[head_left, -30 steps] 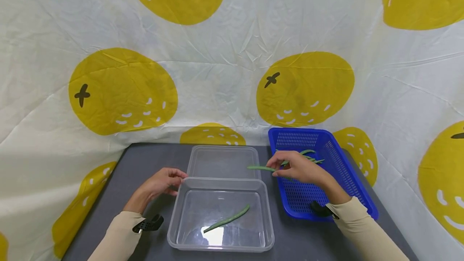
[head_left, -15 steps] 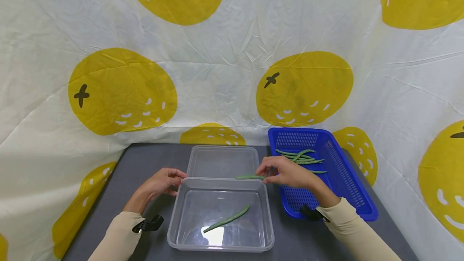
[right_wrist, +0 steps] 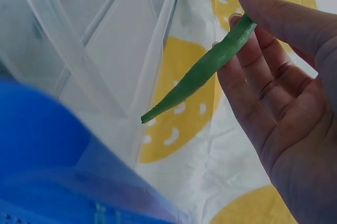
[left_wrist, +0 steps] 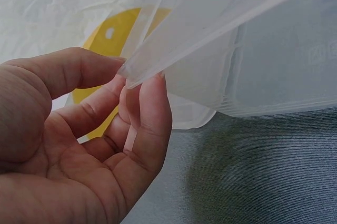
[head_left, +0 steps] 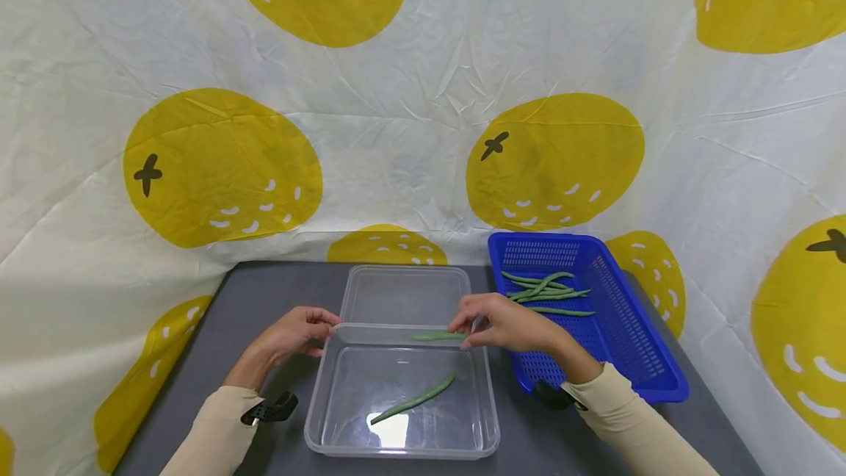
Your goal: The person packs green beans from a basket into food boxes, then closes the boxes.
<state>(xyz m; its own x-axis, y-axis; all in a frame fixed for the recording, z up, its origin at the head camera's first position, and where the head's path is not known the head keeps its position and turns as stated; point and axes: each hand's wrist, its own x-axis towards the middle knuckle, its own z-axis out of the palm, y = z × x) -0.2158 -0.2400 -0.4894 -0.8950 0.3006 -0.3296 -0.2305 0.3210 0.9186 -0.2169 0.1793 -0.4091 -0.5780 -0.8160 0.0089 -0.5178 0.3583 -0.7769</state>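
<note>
My right hand [head_left: 499,323] pinches a green bean [right_wrist: 210,61] between thumb and fingertips, over the far right corner of a clear plastic container [head_left: 317,417]. In the right wrist view the bean slants down past the fingers, its thin tip free. My left hand [head_left: 300,330] pinches the container's far left corner at the rim, thumb above and fingers below in the left wrist view. Inside the container another green bean [head_left: 413,402] lies diagonally on the floor.
A blue plastic basket [head_left: 644,329] with several green beans [head_left: 542,289] stands at the right. Behind the container a clear lid [head_left: 406,292] lies on the dark grey table [head_left: 271,285]. A lemon-print cloth [head_left: 396,167] hangs behind.
My right hand has carried its green bean leftward and nearer, from beside the basket to over the container's far edge. The left hand stays at the container's corner.
</note>
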